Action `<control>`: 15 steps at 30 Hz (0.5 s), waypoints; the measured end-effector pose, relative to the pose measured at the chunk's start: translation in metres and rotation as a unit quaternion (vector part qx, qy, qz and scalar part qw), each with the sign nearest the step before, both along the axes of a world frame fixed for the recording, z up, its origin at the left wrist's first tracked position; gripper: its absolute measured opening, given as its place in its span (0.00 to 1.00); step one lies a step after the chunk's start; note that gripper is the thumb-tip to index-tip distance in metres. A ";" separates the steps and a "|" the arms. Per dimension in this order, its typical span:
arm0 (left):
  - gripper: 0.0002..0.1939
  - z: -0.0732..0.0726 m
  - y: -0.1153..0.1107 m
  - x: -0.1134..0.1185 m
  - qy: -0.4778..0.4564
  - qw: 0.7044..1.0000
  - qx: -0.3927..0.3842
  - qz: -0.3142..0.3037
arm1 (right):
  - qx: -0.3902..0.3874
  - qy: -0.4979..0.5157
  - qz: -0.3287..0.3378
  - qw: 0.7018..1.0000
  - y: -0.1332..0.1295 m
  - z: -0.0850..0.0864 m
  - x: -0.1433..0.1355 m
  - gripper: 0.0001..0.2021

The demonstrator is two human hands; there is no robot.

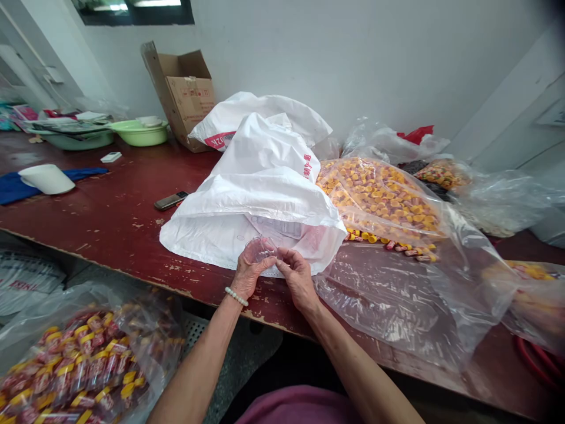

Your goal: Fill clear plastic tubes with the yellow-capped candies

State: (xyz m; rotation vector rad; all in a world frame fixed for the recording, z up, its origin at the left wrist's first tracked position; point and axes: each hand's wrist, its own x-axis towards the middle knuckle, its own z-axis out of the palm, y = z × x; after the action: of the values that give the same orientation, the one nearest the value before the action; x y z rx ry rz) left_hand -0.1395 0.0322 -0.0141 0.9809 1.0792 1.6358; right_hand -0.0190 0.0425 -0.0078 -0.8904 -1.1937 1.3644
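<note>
A small clear, rounded plastic piece (261, 249) is held at the mouth of a white woven sack (265, 188); its exact kind is hard to make out. My left hand (248, 272), with a beaded bracelet at the wrist, has its fingers closed around the left side of the piece. Thumb and fingers of my right hand (299, 277) pinch together at its right edge. Inside the open sack lie more clear plastic pieces (280, 226). Both hands are at the table's front edge, over the sack's lower lip.
Right of the sack lies a clear bag of yellow caps (384, 194), with small red-labelled tubes by its mouth. A phone (171, 201), a green basin (140, 133) and a cardboard box (189, 97) stand leftward. Below left is a bag of yellow-capped tubes (88, 359).
</note>
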 end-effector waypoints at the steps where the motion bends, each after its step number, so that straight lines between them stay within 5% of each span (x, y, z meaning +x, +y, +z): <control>1: 0.28 0.001 -0.001 0.000 0.000 1.000 0.006 -0.013 | 0.018 -0.019 0.006 1.000 -0.001 -0.002 0.001 0.15; 10: 0.33 0.008 -0.007 0.006 0.076 0.997 0.019 -0.023 | 0.175 -0.187 -0.040 0.966 -0.003 -0.014 0.012 0.14; 15: 0.29 0.008 -0.004 0.008 0.147 0.989 0.008 -0.013 | 0.248 -0.275 -0.023 0.929 -0.006 -0.010 0.018 0.24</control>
State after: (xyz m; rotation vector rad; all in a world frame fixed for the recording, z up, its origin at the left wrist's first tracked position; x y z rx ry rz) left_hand -0.1319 0.0282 -0.0062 1.2696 1.2426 1.5105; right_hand -0.0014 0.0368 -0.0178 -0.9443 -1.8305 0.7180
